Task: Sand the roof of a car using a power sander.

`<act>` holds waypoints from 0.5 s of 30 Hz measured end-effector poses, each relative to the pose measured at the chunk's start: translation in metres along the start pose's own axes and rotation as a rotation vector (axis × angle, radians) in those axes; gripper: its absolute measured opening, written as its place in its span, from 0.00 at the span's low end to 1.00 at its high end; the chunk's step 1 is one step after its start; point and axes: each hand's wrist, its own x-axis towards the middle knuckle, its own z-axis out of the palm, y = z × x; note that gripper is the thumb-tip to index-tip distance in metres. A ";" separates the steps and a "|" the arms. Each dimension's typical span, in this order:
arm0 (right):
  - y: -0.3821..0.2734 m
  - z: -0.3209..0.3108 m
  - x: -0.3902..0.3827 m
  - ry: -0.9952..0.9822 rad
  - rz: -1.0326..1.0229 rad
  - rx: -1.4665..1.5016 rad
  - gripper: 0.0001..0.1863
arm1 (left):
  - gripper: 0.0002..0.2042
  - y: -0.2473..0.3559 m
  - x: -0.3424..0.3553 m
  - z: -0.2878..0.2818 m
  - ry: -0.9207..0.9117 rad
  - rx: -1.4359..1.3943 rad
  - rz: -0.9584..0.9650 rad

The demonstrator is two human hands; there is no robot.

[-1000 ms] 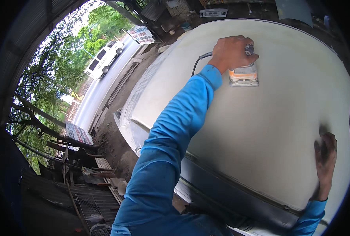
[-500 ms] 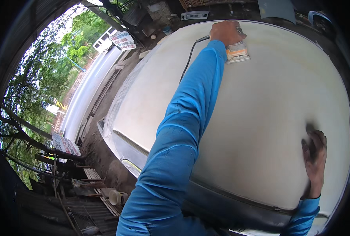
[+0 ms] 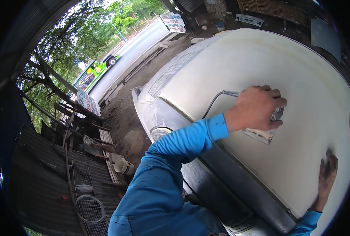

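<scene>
Gripping sander (image 3: 261, 136) in left hand (image 3: 258, 108), with fingers wrapped round its top, on pale vehicle panel (image 3: 230, 59). Resting right hand (image 3: 327, 176) on same panel, with fingers loosely spread and holding nothing visible. Could gouge panel if tilted or overpressed; could jerk off line if caught by cord (image 3: 211, 106). Seeing coloured lettering on roadside signboards (image 3: 174, 22); making out no label on sander.
</scene>
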 end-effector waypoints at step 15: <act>-0.024 -0.007 -0.001 -0.017 0.104 -0.069 0.17 | 0.20 -0.015 0.091 0.060 -0.026 0.056 -0.004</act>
